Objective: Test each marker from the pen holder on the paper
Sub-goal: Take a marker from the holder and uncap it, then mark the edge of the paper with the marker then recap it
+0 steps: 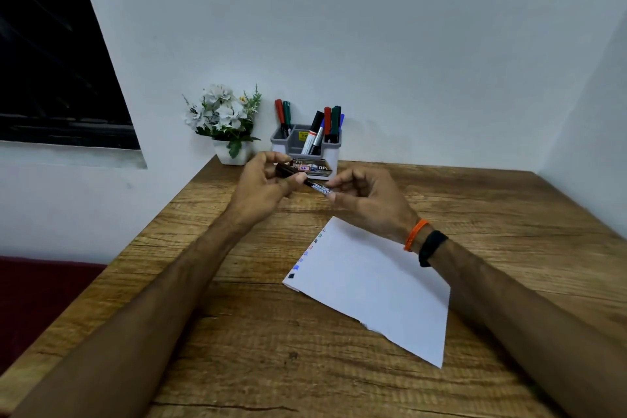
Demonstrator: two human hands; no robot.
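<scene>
Pinching black marker point(307, 181) with both hands, left hand point(261, 192) curling round cap, right hand point(368, 200) gripping barrel; probably best pulling straight apart, nib off fingers.

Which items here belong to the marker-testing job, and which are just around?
Job:
black marker, held by left hand and right hand
pen holder with markers
paper

Around:
potted flowers
orange wristband
black wrist strap

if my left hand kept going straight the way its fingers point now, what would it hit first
Probably the pen holder just beyond the left hand, which grips the black marker; depth is unclear.
</scene>
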